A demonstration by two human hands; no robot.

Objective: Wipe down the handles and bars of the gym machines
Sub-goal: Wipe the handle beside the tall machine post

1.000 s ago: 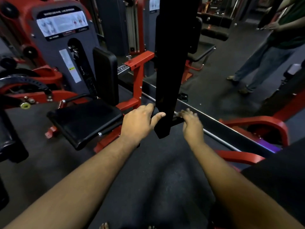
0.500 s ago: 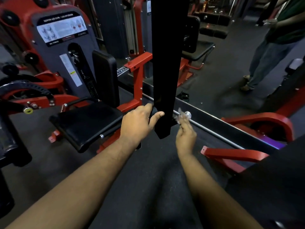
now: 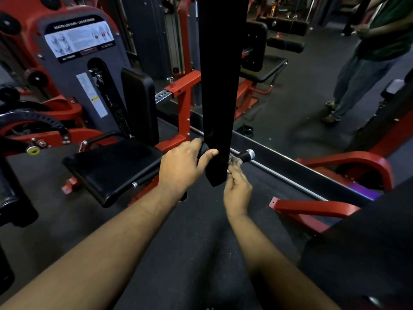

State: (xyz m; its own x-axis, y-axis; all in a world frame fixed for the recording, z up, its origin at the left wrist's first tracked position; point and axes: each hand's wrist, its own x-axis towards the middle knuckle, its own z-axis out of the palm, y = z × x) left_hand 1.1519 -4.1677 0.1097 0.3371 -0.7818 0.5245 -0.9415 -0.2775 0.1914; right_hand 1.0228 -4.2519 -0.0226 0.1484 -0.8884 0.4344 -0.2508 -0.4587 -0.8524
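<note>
I see the handle (image 3: 244,155) crossing behind the black bar (image 3: 220,86) above the floor (image 3: 178,253), my left hand (image 3: 182,167) curled around its left end, my right hand (image 3: 237,190) pinching a small crumpled wipe (image 3: 234,161) against its right part.

— Black upright bar (image 3: 220,86) hanging in the middle; black handle grip (image 3: 243,155) with a silver end cap behind it.
— And beside it?
— Red machine frame (image 3: 185,104), grey panel (image 3: 73,70) with a white instruction label (image 3: 79,39) banded in black, plus a white strip carrying a small yellow warning mark.
— Padding?
— Black seat (image 3: 111,166) and black backrest (image 3: 139,106).
— Underfoot?
— Dark grey speckled floor (image 3: 190,242).
— Far right?
— Green shirt (image 3: 388,30), grey-blue trousers (image 3: 357,83). Red curved bar (image 3: 348,159), with a purple glow beneath.
</note>
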